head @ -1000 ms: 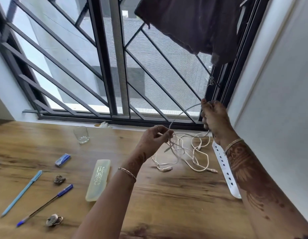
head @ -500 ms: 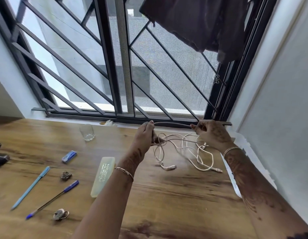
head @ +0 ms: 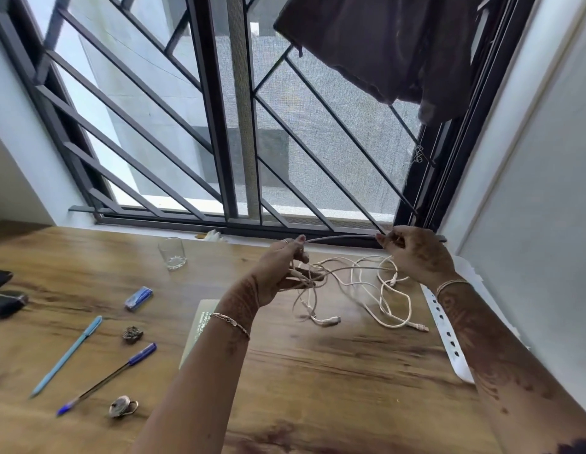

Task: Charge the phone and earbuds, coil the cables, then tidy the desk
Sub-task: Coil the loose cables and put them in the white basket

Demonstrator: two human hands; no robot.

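1. Right hand (head: 416, 257) has dropped from up by the window frame to the desk's (head: 318, 371) far edge, and is now level with the left hand (head: 285, 267).
2. The cable (head: 341, 237) between the hands was a tall arched loop and is now a near-straight line, pinched at both ends.
3. Left hand now pinches the cable at its top, with strands bunched in the lower fingers.
4. Dark items (head: 5, 299) at the desk's left edge are now in frame; they were out of frame a second ago.

Left hand (head: 282, 270) grips a bunch of white cable (head: 341, 237) loops, and right hand (head: 416, 257) pinches it further along, so one stretch runs straight between them. The rest lies tangled on the wooden desk (head: 318, 371). There's a glass (head: 172, 253) off left and a white power strip (head: 449, 339) by the wall.
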